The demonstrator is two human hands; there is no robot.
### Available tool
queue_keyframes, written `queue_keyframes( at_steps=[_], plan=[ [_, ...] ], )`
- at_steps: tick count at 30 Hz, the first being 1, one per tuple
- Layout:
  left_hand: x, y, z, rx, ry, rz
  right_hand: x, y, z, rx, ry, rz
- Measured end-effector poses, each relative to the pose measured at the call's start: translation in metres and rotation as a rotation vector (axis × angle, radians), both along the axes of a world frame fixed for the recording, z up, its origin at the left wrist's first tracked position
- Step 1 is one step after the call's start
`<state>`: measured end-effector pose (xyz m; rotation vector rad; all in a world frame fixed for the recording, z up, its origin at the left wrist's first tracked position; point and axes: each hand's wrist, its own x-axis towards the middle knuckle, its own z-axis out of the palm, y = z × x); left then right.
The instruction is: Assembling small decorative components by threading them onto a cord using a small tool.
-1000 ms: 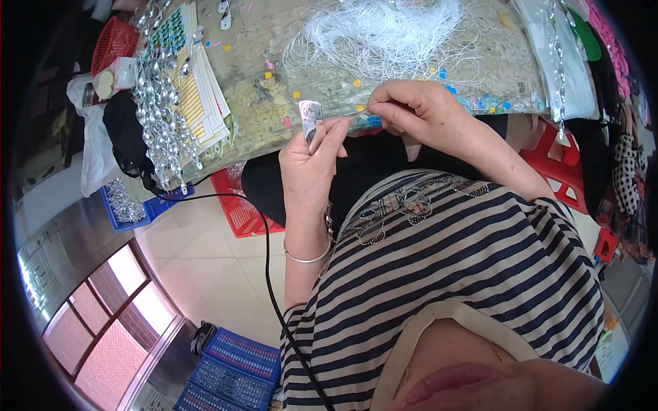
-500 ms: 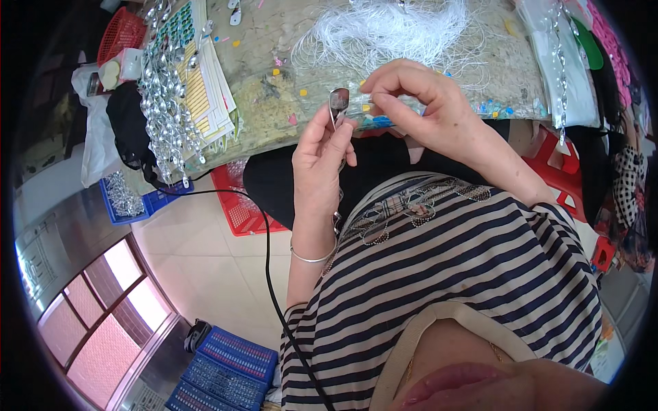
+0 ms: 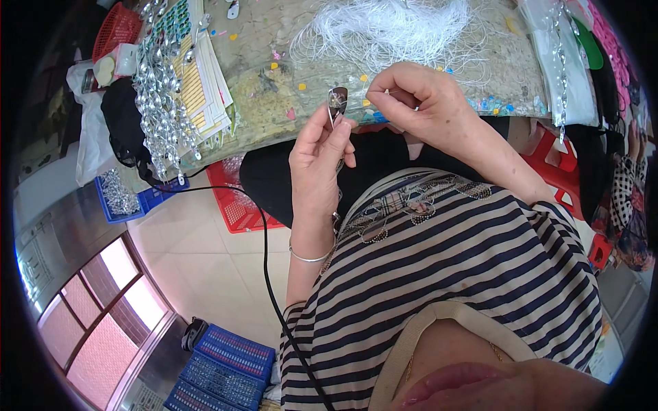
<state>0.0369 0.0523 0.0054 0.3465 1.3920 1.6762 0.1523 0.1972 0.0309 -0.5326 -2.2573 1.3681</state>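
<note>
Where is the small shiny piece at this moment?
In the head view, the shiny piece is held in the left hand, upper middle, to the left of the right hand.

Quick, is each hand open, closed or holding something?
Left hand: closed, holding a small mirror-like piece.
Right hand: closed in a pinch; whether it holds anything cannot be told.

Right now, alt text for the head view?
A person's left hand holds up a small shiny piece; the right hand is raised beside it, fingers bent. Beyond lies tangled white thread on a stained table, with silvery strands at left.
</note>
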Motion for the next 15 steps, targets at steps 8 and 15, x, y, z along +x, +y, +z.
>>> queue_keyframes(
  at_steps=[8,15],
  plan=[
    [-0.001,-0.001,-0.001,-0.007,-0.028,-0.014,-0.002,-0.001,-0.001,-0.066,-0.021,-0.041],
    [-0.001,-0.002,-0.003,-0.024,-0.042,-0.031,-0.003,-0.001,0.010,-0.137,-0.156,-0.110]
  ],
)
